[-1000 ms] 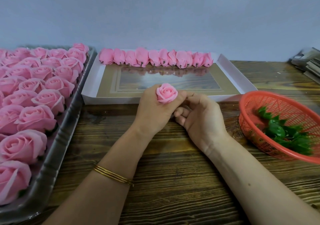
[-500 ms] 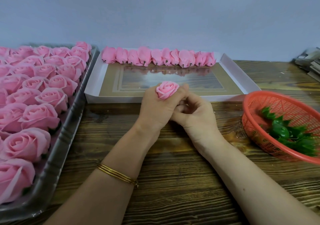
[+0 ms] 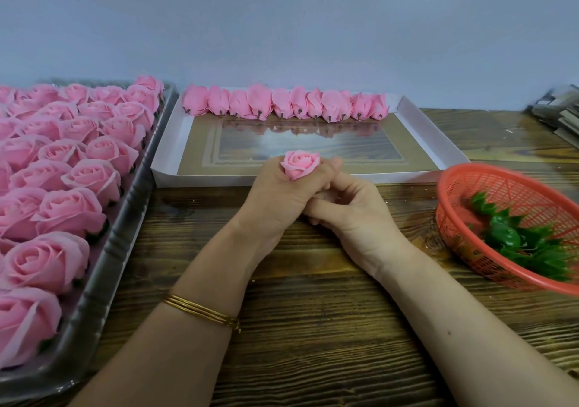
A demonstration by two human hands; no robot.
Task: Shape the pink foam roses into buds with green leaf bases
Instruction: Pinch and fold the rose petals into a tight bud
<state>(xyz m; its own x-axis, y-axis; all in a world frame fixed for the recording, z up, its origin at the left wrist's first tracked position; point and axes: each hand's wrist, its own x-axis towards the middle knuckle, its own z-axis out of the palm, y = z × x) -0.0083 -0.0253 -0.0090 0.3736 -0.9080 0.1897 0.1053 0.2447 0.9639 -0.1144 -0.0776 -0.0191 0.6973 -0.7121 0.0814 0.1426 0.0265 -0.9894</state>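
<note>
While half a second ago the hands were already joined, I see little change: left hand [image 3: 275, 200] fingers stay closed around the pink rose [image 3: 300, 164], right hand [image 3: 351, 215] fingers curled, touching beneath it.

I'm looking at a dark wooden table [image 3: 313, 344]: grey tray [image 3: 103, 281] on the left, white shallow box [image 3: 432, 131] at the back, red basket [image 3: 454, 218] right, stacked papers [image 3: 560, 112] far right.

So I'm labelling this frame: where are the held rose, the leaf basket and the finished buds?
held rose [image 3: 300, 164], head view, petal centre
leaf basket [image 3: 463, 173], head view, far rim
finished buds [image 3: 283, 103], head view, mid-row petals
</note>
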